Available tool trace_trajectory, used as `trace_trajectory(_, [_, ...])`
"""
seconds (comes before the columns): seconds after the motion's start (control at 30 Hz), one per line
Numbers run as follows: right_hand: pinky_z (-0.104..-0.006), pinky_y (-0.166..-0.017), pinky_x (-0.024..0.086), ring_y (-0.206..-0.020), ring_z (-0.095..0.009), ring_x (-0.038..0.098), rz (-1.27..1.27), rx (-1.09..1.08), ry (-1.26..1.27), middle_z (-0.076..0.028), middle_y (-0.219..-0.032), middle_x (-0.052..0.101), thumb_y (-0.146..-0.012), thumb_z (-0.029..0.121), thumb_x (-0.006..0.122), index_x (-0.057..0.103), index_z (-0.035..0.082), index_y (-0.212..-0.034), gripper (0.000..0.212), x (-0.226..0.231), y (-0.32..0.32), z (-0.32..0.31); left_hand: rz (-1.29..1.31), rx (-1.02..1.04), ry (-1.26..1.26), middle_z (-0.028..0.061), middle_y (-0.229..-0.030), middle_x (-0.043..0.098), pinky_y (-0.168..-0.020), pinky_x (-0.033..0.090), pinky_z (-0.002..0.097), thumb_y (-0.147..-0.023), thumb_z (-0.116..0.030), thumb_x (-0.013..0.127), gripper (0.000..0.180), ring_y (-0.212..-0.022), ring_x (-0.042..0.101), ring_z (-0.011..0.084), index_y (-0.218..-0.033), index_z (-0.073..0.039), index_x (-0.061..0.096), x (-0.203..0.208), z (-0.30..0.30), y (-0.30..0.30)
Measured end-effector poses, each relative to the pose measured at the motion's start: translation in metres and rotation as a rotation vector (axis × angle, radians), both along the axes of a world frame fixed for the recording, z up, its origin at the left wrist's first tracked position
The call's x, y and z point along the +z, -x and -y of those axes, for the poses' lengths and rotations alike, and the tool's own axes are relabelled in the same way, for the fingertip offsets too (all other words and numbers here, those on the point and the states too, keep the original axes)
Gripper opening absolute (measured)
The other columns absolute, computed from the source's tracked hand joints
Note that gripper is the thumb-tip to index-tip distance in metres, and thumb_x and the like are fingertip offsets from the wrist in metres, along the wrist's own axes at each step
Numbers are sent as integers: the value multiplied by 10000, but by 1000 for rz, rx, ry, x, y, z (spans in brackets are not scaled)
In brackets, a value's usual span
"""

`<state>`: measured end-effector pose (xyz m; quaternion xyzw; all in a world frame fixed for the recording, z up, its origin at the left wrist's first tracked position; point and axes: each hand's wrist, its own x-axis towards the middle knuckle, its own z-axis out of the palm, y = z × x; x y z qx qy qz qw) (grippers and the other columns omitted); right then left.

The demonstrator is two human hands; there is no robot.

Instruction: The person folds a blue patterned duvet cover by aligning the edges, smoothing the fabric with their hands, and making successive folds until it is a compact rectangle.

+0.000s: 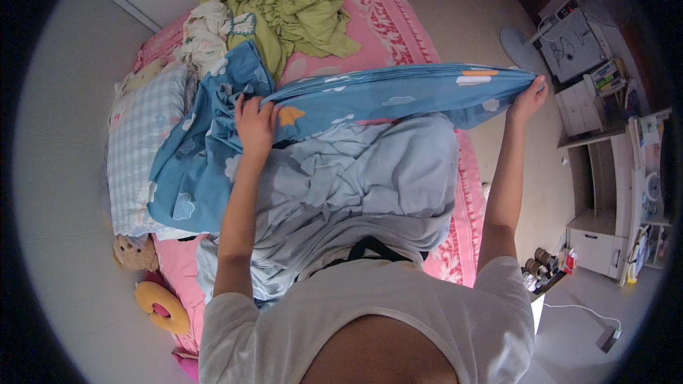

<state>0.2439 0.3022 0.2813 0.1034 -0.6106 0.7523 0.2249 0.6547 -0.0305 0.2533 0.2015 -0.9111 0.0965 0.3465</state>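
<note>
A blue cloth printed with clouds (398,92), like a sheet or quilt cover, is stretched sideways across the bed between my hands. My right hand (528,102) grips its far-right corner, out past the bed's edge. My left hand (256,124) is closed on the gathered fabric near the middle of the bed. The rest of the blue cloth spreads in loose folds to the left, against a checked pillow (146,135). Under and in front of the stretched part lies a rumpled pale grey-blue quilt (356,178).
A crumpled green cloth (299,7) and a white garment (204,35) lie at the bed's far end. A teddy bear (135,251) and a yellow ring cushion (162,307) sit at left. Right of the pink bed (384,11) stand a fan base (516,46) and a white desk (594,238).
</note>
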Motion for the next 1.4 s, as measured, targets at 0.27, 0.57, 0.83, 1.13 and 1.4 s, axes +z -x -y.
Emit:
trace_trajectory(0.27, [-319, -698, 433, -779, -188, 544, -272, -205, -465, -118, -848, 590, -954, 315, 438, 529, -23, -936, 351, 40, 21, 3, 115, -30, 120, 97, -774, 538, -539, 442, 422, -805, -259, 608, 164, -623, 557, 313, -789, -98, 584, 80, 69, -7])
trace_trajectory(0.57, [-317, -718, 423, -749, -196, 517, -182, -185, -335, -131, -784, 573, -948, 370, 426, 548, -31, -915, 421, 79, 28, 20, 224, -161, 118, 106, -791, 555, -529, 461, 394, -834, -277, 590, 207, -639, 583, 319, -811, -76, 543, 152, 91, 17])
trace_trajectory(0.83, [-286, -681, 402, -715, -144, 467, -261, -132, -302, -62, -742, 525, -953, 355, 425, 533, -22, -874, 400, 95, 57, 13, 164, -168, -51, 117, -809, 589, -601, 453, 424, -878, -367, 523, 314, -722, 581, 349, -827, -61, 573, 165, 131, 70])
trace_trajectory(1.13, [-233, -737, 374, -802, -108, 454, -544, 120, -137, -52, -890, 507, -967, 263, 419, 499, 14, -928, 264, 77, -132, -4, -8, -11, -98, 159, -983, 596, -737, 462, 379, -808, -285, 657, 356, -867, 589, 318, -1068, -57, 574, 141, 145, 63])
trace_trajectory(1.4, [-301, -607, 436, -646, -229, 550, -634, 343, -463, -112, -725, 562, -835, 112, 613, 563, -11, -830, 133, 92, -200, 15, 81, -739, -797, 140, -1086, 585, -890, 418, 354, -709, -205, 731, 479, -1027, 553, 310, -1127, -47, 558, 135, -178, 112])
